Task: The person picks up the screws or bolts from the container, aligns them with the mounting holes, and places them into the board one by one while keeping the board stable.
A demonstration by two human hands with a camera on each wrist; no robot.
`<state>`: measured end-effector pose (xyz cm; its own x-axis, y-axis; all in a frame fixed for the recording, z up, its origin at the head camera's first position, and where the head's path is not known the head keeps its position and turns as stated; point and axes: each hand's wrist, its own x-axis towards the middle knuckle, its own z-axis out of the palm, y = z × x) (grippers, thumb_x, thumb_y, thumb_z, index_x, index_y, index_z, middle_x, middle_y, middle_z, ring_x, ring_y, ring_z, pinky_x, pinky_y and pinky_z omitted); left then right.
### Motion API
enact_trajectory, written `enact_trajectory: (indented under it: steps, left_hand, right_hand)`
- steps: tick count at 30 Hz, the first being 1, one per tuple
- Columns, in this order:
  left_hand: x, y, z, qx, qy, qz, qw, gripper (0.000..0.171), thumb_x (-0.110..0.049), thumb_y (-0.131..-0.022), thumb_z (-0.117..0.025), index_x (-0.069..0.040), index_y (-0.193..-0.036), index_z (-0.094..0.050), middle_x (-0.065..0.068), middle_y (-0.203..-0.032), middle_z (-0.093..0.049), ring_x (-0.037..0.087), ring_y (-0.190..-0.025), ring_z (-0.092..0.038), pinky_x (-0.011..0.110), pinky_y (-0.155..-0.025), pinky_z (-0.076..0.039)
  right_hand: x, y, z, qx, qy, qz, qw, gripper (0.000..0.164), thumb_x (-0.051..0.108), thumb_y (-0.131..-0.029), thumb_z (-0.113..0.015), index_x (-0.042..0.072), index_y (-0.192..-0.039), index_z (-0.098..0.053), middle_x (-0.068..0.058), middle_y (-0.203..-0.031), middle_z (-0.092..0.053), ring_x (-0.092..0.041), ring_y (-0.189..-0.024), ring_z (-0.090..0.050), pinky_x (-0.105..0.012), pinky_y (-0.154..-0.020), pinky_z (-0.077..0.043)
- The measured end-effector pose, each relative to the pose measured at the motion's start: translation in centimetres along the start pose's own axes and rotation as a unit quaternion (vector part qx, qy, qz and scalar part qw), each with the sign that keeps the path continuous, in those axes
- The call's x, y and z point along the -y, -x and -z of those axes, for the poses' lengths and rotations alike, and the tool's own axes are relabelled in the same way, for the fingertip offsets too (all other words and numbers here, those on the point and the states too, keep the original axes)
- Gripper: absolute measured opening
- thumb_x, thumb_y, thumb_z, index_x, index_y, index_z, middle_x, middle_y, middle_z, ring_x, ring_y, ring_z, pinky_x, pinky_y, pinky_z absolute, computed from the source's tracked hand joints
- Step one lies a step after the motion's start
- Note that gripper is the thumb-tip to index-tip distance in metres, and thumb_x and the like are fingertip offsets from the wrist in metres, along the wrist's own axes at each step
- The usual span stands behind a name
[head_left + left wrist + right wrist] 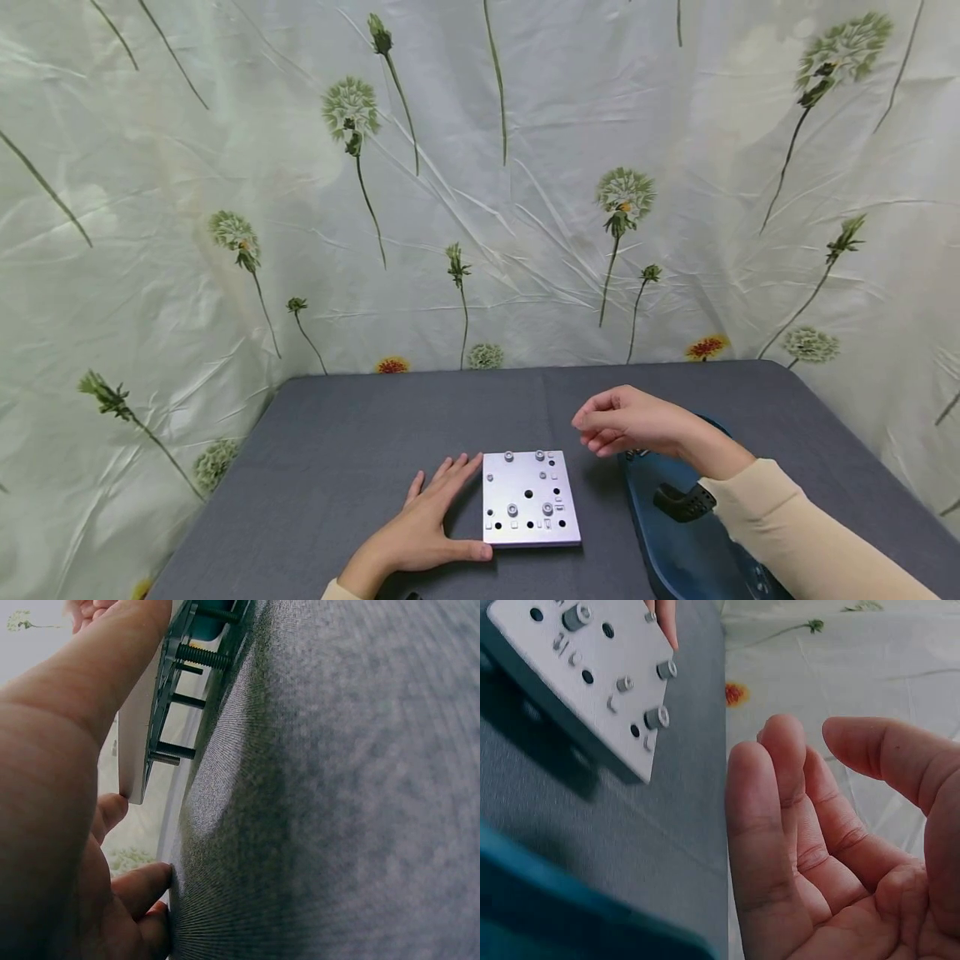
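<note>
A square silver metal plate (pixel 525 483) lies on the table, with several socket-head screws (pixel 512 509) standing in its top and dark open holes between them. Threaded shanks (pixel 202 656) stick out of the underside in the left wrist view, and the plate is raised above the cloth. My left hand (pixel 431 517) is spread along the plate's left side, index fingertip at the far corner and thumb at the near one. Above and right of the plate hovers my right hand (pixel 622 421), fingers loosely bent and holding nothing; its bare palm (pixel 840 915) shows in the right wrist view.
Under my right forearm a blue tray (pixel 663 542) stands on the right of the table, with small metal parts (pixel 637 454) at its far end. Dark grey cloth (pixel 360 442) covers the table. Behind it hangs a flower-patterned curtain (pixel 525 208).
</note>
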<state>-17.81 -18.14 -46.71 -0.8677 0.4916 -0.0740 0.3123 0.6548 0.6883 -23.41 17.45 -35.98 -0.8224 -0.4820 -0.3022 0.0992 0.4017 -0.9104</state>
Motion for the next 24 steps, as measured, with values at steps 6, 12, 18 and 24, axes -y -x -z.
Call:
enact_trajectory:
  steps: [6, 12, 18, 24]
  left_hand:
    - [0.0, 0.0, 0.0, -0.001, 0.001, 0.000, 1.0000, 0.115, -0.060, -0.081, -0.089, -0.032, -0.172, -0.026, 0.014, -0.178, -0.027, 0.045, -0.167, -0.018, 0.084, -0.123, 0.001]
    - [0.1, 0.0, 0.0, -0.002, 0.002, 0.001, 1.0000, 0.114, -0.060, -0.081, -0.089, -0.033, -0.172, -0.027, 0.014, -0.178, -0.027, 0.045, -0.167, -0.018, 0.084, -0.122, 0.001]
    - [0.0, 0.0, 0.0, 0.000, 0.008, 0.002, 1.0000, 0.112, -0.060, -0.082, -0.089, -0.036, -0.172, -0.026, 0.014, -0.178, -0.027, 0.045, -0.167, -0.017, 0.084, -0.122, 0.001]
    - [0.2, -0.1, -0.1, -0.002, 0.007, 0.001, 1.0000, 0.113, -0.061, -0.081, -0.089, -0.034, -0.172, -0.027, 0.014, -0.178, -0.028, 0.046, -0.167, -0.017, 0.083, -0.123, 0.001]
  right_hand:
    - [-0.9, 0.8, 1.3, -0.005, -0.005, -0.005, 1.000, 0.038, 0.024, -0.111, -0.062, -0.008, -0.131, -0.065, -0.006, -0.098, -0.074, -0.009, -0.081, -0.069, -0.026, -0.078, -0.064]
    - [-1.8, 1.4, 2.6, -0.019, -0.007, -0.017, 1.000, 0.041, 0.024, -0.112, -0.058, -0.010, -0.135, -0.063, -0.007, -0.099, -0.074, -0.009, -0.082, -0.070, -0.025, -0.078, -0.064]
    - [-2.7, 2.1, 3.6, -0.026, -0.006, -0.019, 0.999, 0.040, 0.023, -0.113, -0.056, -0.010, -0.134, -0.064, -0.005, -0.096, -0.073, -0.008, -0.082, -0.070, -0.025, -0.078, -0.064]
    - [-3.7, 2.7, 4.5, -0.033, -0.005, -0.027, 0.999, 0.037, 0.023, -0.113, -0.057, -0.008, -0.131, -0.066, -0.004, -0.096, -0.073, -0.008, -0.083, -0.071, -0.026, -0.079, -0.065]
